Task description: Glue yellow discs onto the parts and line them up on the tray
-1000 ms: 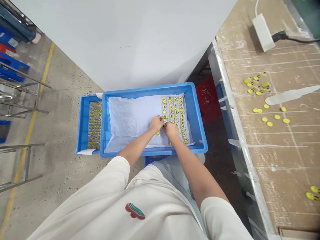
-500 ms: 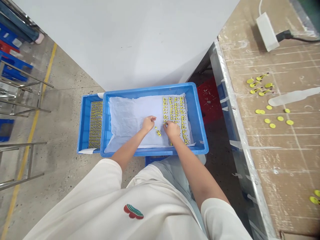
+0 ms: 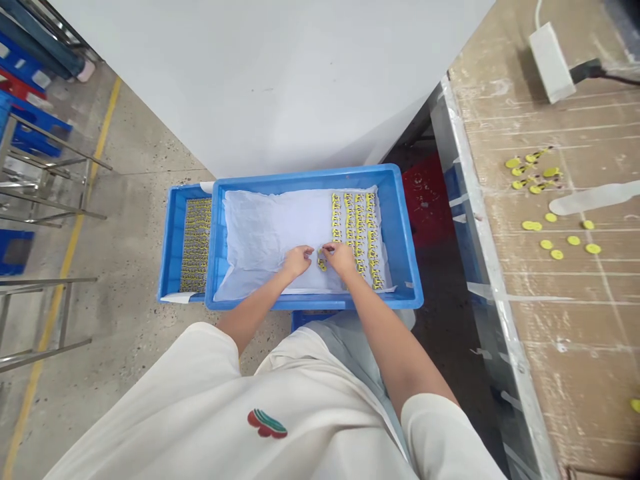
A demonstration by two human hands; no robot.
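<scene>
Both my hands are over the white cloth (image 3: 260, 220) lining a large blue crate (image 3: 300, 175). My left hand (image 3: 299, 261) hovers left of a small pile of yellow parts (image 3: 323, 265); its thumb and forefinger are slightly apart, with nothing visible between them. Just above that pile, my right hand (image 3: 342, 259) pinches at a small yellow part, mostly hidden by the fingertips. Rows of yellow parts (image 3: 371, 233) with thin dark ends stand side by side in the right portion of the crate. My right hand covers part of the leftmost row.
A second blue crate (image 3: 173, 240) packed with similar parts adjoins on the left. On the right, a cardboard-covered table (image 3: 540, 320) bears loose yellow discs (image 3: 573, 240) and a white power adapter (image 3: 552, 63). A white panel (image 3: 280, 87) rises behind. Metal stools (image 3: 55, 280) stand at far left.
My right hand has moved left from the row to the small pile. My left hand has shifted slightly down and its fingers now point toward the right hand.
</scene>
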